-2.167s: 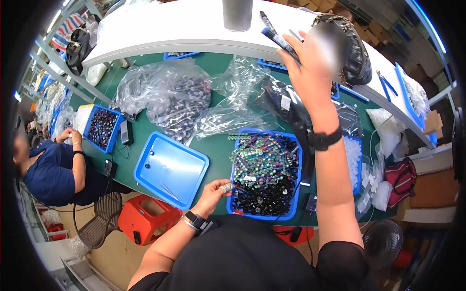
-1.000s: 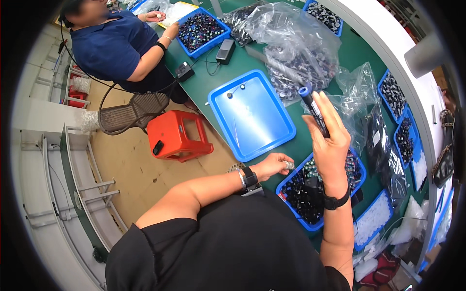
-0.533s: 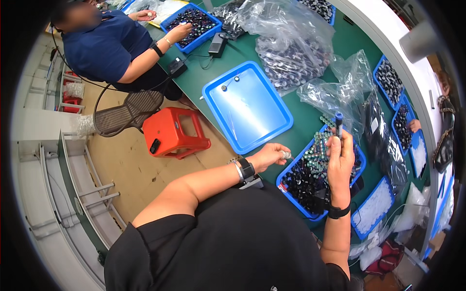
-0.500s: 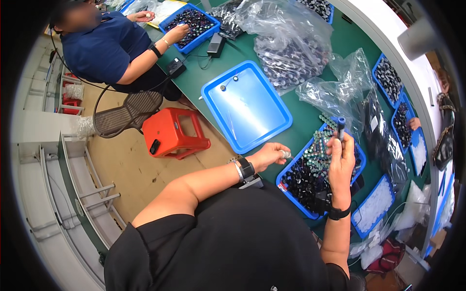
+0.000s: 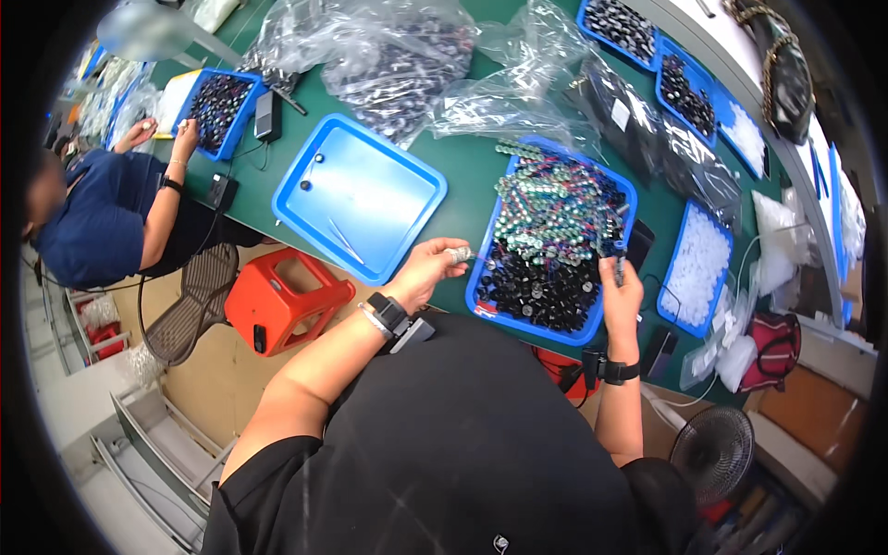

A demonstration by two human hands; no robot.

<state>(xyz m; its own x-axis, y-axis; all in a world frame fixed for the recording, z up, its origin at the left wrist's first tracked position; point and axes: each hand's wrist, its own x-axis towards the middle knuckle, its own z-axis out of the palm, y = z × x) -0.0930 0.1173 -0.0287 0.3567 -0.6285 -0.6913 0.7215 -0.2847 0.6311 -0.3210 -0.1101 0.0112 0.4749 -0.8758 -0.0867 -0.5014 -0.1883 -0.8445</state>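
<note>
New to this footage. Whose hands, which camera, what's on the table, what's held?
No machine here: these are a person's bare hands. A wide fisheye camera worn on the head looks down, so straight edges bend near the rim.

On the green table, a heaped blue tray carries beaded strands and black pieces; a nearly bare blue tray lies to its left.

The left hand pinches a small pale thing, kind unclear. The right hand holds a dark pen-like thing.
</note>
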